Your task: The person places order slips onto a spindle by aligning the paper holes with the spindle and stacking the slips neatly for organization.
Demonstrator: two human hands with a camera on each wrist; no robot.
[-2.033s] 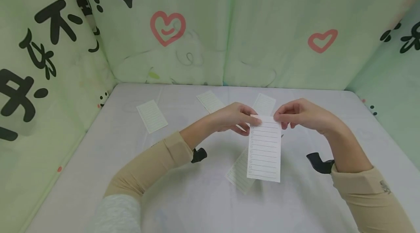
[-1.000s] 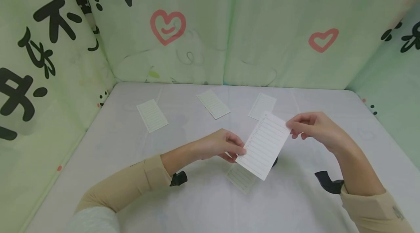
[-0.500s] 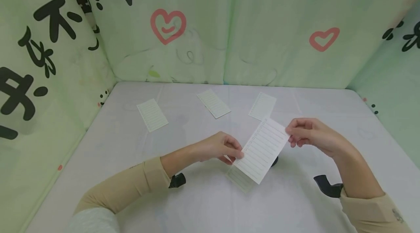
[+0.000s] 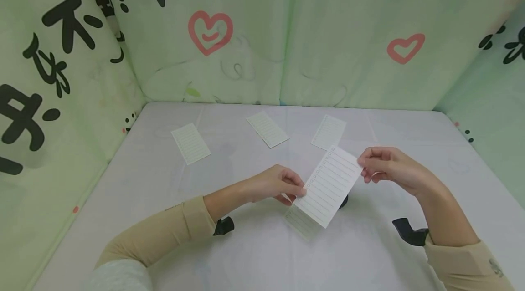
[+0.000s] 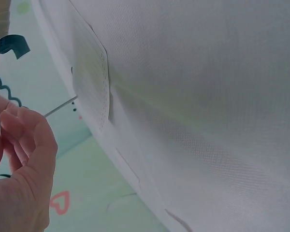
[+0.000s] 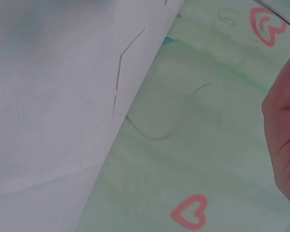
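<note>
Head view: both hands are raised over the white table (image 4: 254, 254), with one lined slip (image 4: 329, 186) held between them, clear of the surface. The slip is tilted, its long axis running from about 1 o'clock to 7 o'clock, printed side up, with checkboxes along its left edge.

Left hand (image 4: 274, 185): thumb and fingertips pinch the slip at its lower left edge, at 9 o'clock on the slip; fingers curled. In the left wrist view the fingers (image 5: 26, 140) are bent close together, with the thin paper edge at the far left of the frame.

Right hand (image 4: 389, 169): fingertips pinch the slip's upper right corner, at 2 o'clock on the slip; fingers curled.

A second slip (image 4: 301, 223) lies flat on the table directly under the held one, partly covered by it. A small dark object (image 4: 343, 201) shows just beyond the held slip's right edge; I cannot tell what it is.

Three more slips lie flat toward 12 o'clock, well apart from the hands: left slip (image 4: 190, 143), middle slip (image 4: 267, 129) and right slip (image 4: 328, 132).
</note>
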